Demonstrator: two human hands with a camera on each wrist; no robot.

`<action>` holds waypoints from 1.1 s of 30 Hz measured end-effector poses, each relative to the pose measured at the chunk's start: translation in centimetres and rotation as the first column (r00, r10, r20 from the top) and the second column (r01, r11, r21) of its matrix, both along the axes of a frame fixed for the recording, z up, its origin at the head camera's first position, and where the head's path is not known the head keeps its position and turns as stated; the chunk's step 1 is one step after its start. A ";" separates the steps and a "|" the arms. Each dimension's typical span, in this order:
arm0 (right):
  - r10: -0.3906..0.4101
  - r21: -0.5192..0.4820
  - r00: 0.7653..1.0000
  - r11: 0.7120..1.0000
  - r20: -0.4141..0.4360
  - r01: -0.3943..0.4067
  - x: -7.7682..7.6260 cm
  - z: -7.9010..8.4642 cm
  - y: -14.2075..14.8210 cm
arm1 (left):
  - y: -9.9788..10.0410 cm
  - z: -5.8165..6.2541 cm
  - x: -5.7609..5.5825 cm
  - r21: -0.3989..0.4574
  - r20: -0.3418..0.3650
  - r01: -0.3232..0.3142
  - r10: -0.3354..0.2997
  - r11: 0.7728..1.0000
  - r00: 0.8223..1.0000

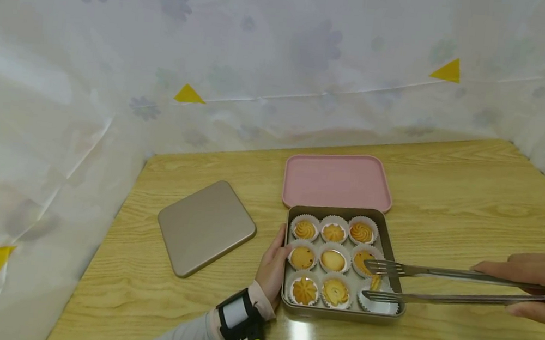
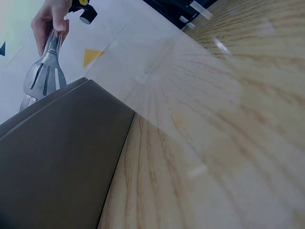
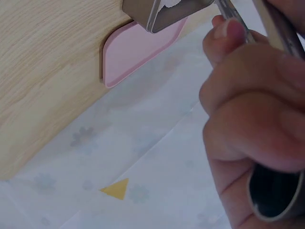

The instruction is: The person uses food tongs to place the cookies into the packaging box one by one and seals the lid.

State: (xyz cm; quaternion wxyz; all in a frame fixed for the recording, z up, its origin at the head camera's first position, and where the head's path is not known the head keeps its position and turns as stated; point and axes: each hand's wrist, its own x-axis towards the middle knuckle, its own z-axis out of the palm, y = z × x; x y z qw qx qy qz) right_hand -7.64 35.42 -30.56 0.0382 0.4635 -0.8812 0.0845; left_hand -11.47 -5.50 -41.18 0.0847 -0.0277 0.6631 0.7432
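A metal baking tin [image 1: 337, 314] holds rows of small cookies in white paper cups. My left hand [image 1: 270, 271] holds the tin's left wall, thumb at the rim and fingers along the outside. In the left wrist view the tin's side [image 2: 62, 157] fills the lower left; that hand's fingers are out of sight. My right hand [image 1: 544, 286] grips metal tongs [image 1: 459, 274], whose slotted tips are spread above the tin's right side. Between the tips shows a narrow piece of cookie [image 1: 376, 282], over the front right paper cup [image 1: 384, 307]. The upper tip overlaps another cookie [image 1: 362, 261].
Behind the tin lies a pink tray [image 1: 337, 182], close against its back edge. A flat metal lid [image 1: 207, 229] rests on the wooden table [image 1: 120, 265] to the left. Flower-patterned sheeting [image 1: 273, 55] with yellow triangles closes off the back and sides.
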 end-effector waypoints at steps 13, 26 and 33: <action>-0.257 0.381 0.945 0.910 0.201 0.166 -1.1 2.0 -2.3 | -0.1 -0.2 -0.2 0.003 0.008 0.001 -0.001 1.000 1.000; -0.372 0.434 0.917 0.857 0.145 0.279 -0.8 1.6 -4.1 | 0.0 -0.1 0.1 0.001 -0.013 0.004 -0.004 1.000 1.000; -0.333 0.401 0.921 0.886 0.204 0.231 -1.0 1.6 -3.8 | 0.0 -0.3 -0.1 0.001 -0.003 0.004 -0.004 1.000 1.000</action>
